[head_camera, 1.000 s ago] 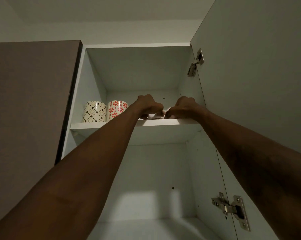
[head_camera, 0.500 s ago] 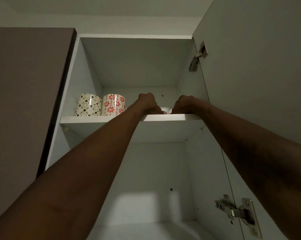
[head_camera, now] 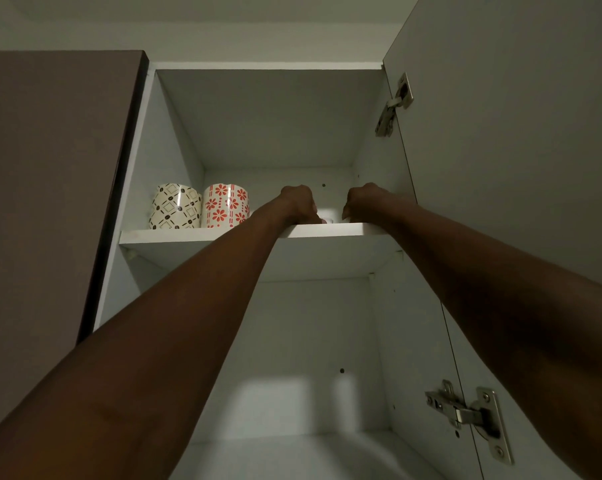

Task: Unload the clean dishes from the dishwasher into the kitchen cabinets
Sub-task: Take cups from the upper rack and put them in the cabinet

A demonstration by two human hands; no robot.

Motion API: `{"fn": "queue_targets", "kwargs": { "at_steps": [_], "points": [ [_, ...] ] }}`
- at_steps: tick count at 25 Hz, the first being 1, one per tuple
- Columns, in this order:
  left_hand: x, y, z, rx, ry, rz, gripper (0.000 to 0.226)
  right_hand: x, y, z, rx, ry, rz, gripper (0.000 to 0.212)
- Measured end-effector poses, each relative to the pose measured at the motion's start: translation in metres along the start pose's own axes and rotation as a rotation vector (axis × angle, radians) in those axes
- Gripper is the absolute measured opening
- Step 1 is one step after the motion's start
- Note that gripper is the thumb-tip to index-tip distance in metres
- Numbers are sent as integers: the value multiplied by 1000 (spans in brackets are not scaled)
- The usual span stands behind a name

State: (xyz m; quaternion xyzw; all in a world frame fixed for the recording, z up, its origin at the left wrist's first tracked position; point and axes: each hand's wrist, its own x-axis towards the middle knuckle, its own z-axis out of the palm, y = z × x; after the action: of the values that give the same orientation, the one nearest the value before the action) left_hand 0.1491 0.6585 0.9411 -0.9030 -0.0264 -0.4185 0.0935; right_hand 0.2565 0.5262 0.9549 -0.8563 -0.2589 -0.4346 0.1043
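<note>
Pale dish (head_camera: 328, 216), mostly hidden, judged being set on upper shelf (head_camera: 188, 234), right of two mugs (head_camera: 175, 206). Curled either side: left hand (head_camera: 299, 206), right hand (head_camera: 365, 201); hold cannot be told. Next: release required, mugs avoided.

On my feed the left forearm (head_camera: 188, 323) fills the lower left of the frame and the right forearm (head_camera: 483, 289) the lower right, both bare along all I can see. Each narrows to a slim wrist, ending in the left grip (head_camera: 297, 202) and the right grip (head_camera: 363, 200), bare with rounded knuckles.
</note>
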Motion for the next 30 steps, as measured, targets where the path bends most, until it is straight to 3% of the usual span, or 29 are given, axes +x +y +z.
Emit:
{"fn": "queue_targets", "kwargs": {
  "at_steps": [7,15,23,27,30],
  "points": [
    [0,0,0,10,-90,61,29,-12,5,-1,45,83,81,34],
    [0,1,1,-118,-219,44,34,-26,3,-5,111,66,126,46],
    [-1,-2,2,-200,-250,56,34,-41,1,-10,146,85,175,41],
    [-3,0,2,-184,-285,11,34,-57,0,-17,256,193,168,21],
    [-9,1,-5,-57,-198,-48,32,-63,0,-18,434,369,133,13]
  ]
}}
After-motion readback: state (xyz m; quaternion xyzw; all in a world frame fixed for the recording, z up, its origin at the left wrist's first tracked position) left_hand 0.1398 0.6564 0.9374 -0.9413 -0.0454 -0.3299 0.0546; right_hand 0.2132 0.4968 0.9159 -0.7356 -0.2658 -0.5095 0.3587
